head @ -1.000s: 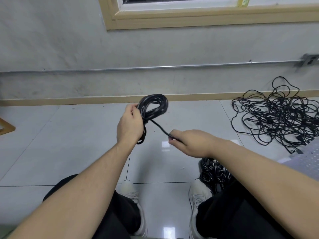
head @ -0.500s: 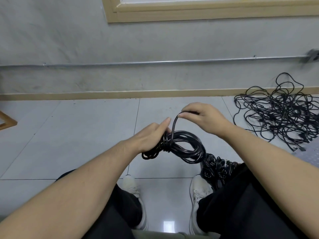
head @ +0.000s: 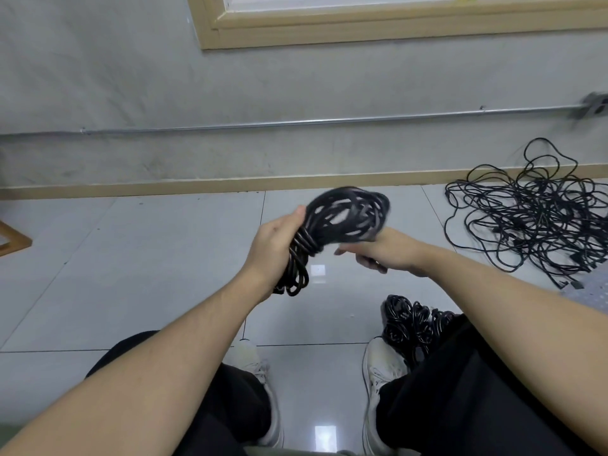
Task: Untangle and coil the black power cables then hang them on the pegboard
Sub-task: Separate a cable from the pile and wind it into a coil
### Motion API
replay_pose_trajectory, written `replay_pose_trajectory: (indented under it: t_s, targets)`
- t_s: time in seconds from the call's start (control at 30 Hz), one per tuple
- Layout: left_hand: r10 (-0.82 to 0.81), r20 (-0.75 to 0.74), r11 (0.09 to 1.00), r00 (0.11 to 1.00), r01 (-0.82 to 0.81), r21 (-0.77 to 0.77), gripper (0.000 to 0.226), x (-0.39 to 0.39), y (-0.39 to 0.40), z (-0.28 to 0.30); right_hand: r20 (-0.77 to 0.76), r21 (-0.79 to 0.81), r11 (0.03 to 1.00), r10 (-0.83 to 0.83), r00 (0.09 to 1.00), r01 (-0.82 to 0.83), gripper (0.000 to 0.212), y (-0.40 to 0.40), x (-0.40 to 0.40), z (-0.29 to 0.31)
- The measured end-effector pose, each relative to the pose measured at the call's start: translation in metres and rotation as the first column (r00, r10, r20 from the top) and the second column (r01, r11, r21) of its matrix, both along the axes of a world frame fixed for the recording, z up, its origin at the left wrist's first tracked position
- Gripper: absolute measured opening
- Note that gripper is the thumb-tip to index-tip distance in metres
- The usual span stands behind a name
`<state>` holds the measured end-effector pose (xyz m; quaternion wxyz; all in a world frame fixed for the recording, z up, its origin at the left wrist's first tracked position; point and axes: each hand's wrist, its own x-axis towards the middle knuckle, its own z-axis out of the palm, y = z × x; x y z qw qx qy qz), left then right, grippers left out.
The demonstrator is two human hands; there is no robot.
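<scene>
Left hand (head: 274,245): gripping the waist of the coiled cable (head: 342,218), fingers hiding behind it.
Right hand (head: 383,251): blurring under the coil's upper loop; grip is proving impossible to tell.
Tangled pile (head: 529,215): one, lying on the floor at right, running off-frame.
Finished bundles (head: 413,324): sitting by the right shoe, count unclear.

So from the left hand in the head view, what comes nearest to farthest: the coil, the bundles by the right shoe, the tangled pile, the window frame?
1. Coil, gripped in the left hand.
2. Bundles, lower right.
3. Tangled pile, far right.
4. Window frame, up on the wall.
</scene>
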<state>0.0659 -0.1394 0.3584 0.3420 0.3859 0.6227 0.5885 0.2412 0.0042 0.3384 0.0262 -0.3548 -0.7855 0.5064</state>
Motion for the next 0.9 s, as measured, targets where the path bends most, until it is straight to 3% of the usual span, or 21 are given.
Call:
replay_pose_trajectory:
  t_s: [0.07,0.17,0.2,0.27,0.43,0.63,0.8,0.9]
  targets:
    - [0.118,-0.011,0.989,0.993,-0.119,-0.086,0.047,-0.01,0.007,-0.005,0.02,0.01,0.999,-0.046,0.999,0.046,0.025,-0.001,-0.004,0.001]
    - [0.193,0.046,0.97,0.98,-0.183,-0.156,0.056,-0.018,0.012,-0.011,-0.06,0.154,0.986,-0.055,0.997,0.064,0.014,-0.002,-0.006,-0.001]
    - [0.213,0.074,0.965,0.974,-0.198,-0.17,0.049,-0.018,0.013,-0.012,-0.101,0.166,0.983,-0.065,0.993,0.081,0.013,-0.004,-0.007,-0.001]
    - [0.239,0.138,0.954,0.961,-0.206,-0.22,0.032,-0.016,0.012,-0.007,-0.21,0.077,0.986,-0.131,0.969,0.15,0.012,-0.008,-0.011,0.003]
    - [0.212,0.441,0.966,0.872,-0.12,-0.228,0.033,-0.018,0.01,-0.002,-0.488,-0.264,0.941,-0.318,0.813,0.21,0.013,-0.012,-0.01,0.023]
    - [0.129,0.499,0.971,0.857,-0.007,-0.238,0.034,-0.021,0.012,-0.002,-0.441,-0.228,0.936,-0.345,0.829,0.268,0.011,-0.01,-0.008,0.028]
    - [0.036,0.571,0.987,0.82,0.058,-0.147,0.038,-0.02,0.012,0.002,-0.524,-0.537,0.82,-0.507,0.684,0.196,0.014,-0.005,-0.01,0.031]
    - [0.033,0.535,0.988,0.844,0.053,-0.145,0.037,-0.017,0.012,0.001,-0.508,-0.628,0.758,-0.568,0.648,0.173,0.009,-0.002,-0.012,0.029]
